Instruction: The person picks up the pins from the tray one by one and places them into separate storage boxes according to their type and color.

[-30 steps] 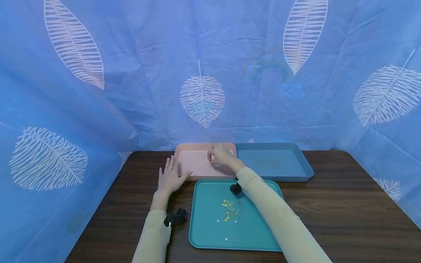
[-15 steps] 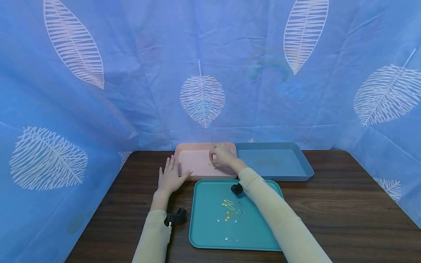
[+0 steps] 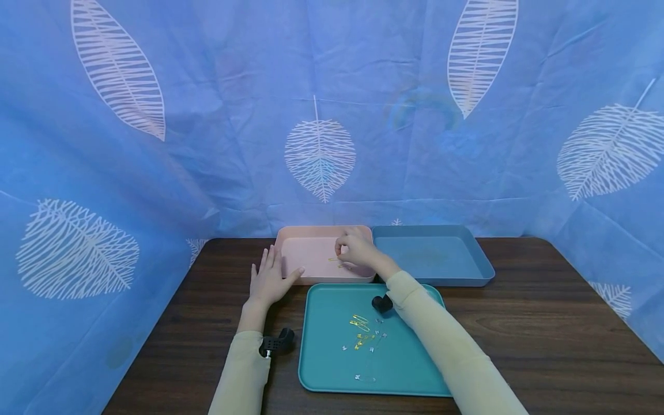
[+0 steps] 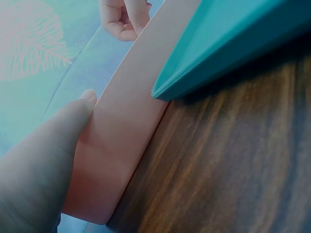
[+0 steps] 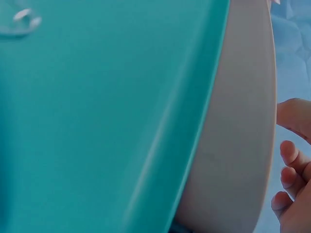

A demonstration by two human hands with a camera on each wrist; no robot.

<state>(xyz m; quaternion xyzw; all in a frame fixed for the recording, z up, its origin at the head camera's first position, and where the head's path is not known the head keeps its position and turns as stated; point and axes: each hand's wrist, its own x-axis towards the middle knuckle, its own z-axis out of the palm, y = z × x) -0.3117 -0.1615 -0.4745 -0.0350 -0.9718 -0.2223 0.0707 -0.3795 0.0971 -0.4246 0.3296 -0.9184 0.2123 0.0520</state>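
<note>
My left hand (image 3: 268,283) rests at the left front corner of a pink tray (image 3: 306,253), fingers straight and spread. In the left wrist view its thumb (image 4: 87,97) touches the tray's rim. My right hand (image 3: 358,251) hovers over the right part of the pink tray, fingers bent, with nothing visible in them. Below its fingertips lie small gold safety pins (image 3: 333,259). In the right wrist view the right hand's fingers (image 5: 289,151) show beyond the pink wall. A teal tray (image 3: 332,369) holds gold safety pins (image 3: 359,323) and silver safety pins (image 3: 365,378).
A blue tray (image 3: 425,256) stands against the pink tray's right side. All the trays sit on a dark wooden table (image 3: 529,323). Blue cloth (image 3: 233,144) with white leaf prints hangs behind and at the sides. Each forearm wears a black strapped camera.
My right hand has shifted a little to the right and away from the gold safety pin, which stays in the pink tray. My left hand has not moved.
</note>
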